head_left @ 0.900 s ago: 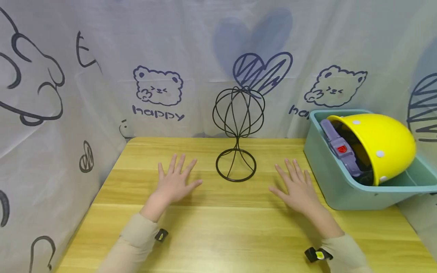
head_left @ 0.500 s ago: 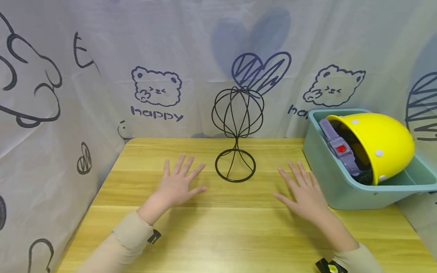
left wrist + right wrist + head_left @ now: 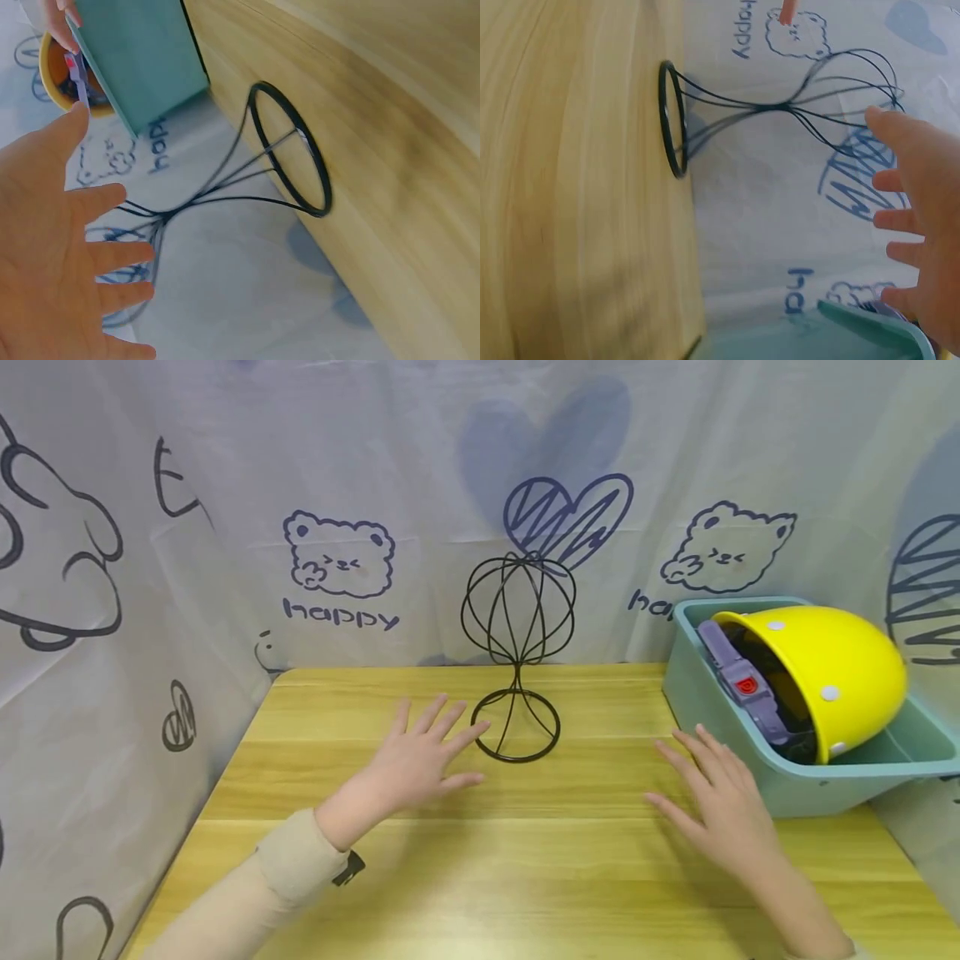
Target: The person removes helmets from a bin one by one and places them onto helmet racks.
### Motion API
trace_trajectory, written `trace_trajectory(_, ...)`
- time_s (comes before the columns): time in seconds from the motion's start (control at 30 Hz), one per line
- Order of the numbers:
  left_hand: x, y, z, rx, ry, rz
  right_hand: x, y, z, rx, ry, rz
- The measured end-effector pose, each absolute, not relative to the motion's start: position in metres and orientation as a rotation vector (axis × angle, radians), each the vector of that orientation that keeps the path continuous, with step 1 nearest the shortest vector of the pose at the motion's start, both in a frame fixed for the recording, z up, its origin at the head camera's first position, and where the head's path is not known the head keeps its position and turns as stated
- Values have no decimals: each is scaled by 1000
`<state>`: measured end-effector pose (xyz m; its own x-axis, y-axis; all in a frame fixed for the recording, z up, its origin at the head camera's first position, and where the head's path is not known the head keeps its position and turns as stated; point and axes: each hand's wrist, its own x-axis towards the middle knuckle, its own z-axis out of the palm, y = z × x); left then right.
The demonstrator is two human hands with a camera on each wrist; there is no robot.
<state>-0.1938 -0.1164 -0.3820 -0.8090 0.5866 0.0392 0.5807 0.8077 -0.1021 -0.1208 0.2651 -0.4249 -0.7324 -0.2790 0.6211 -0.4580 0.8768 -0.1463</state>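
Observation:
A black wire stand (image 3: 517, 610) with a round cage top and a ring base stands upright at the back middle of the table. My left hand (image 3: 416, 768) is spread in front of and left of its base, holding nothing; its fingertips overlap the ring's edge in the head view, and contact cannot be told. On the right, my right hand (image 3: 723, 802), fingers spread and holding nothing, is nearest to a teal bin (image 3: 795, 793). A yellow helmet (image 3: 847, 677) with white dots and a purple strap (image 3: 742, 681) bearing a red patch lies on its side in that bin.
The wooden table (image 3: 525, 877) ends at the back against a white cloth (image 3: 420, 460) printed with bears and hearts. That cloth also hangs along the left side. The bin takes up the table's right back corner.
My left hand has moved right toward the wire stand's base. My right hand has moved right and nearer the bin. Stand, bin and helmet stay in place.

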Motion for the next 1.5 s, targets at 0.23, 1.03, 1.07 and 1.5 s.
trace_trajectory(0.23, -195, -92, -367, -1158, -2627, 223, -107, 285, -417, 479, -2199, 424)
trace_trajectory(1.03, -212, -2, -331, -1477, -1999, 173, -77, 383, -391, 204, -2276, 37)
trace_trajectory(1.07, -213, 1, -330, -1483, -2002, 182, -78, 386, -390, 203, -2281, 12)
trace_trajectory(1.5, -231, 45, -308, -1481, -1999, 275, -92, 417, -394, 225, -2331, -8)
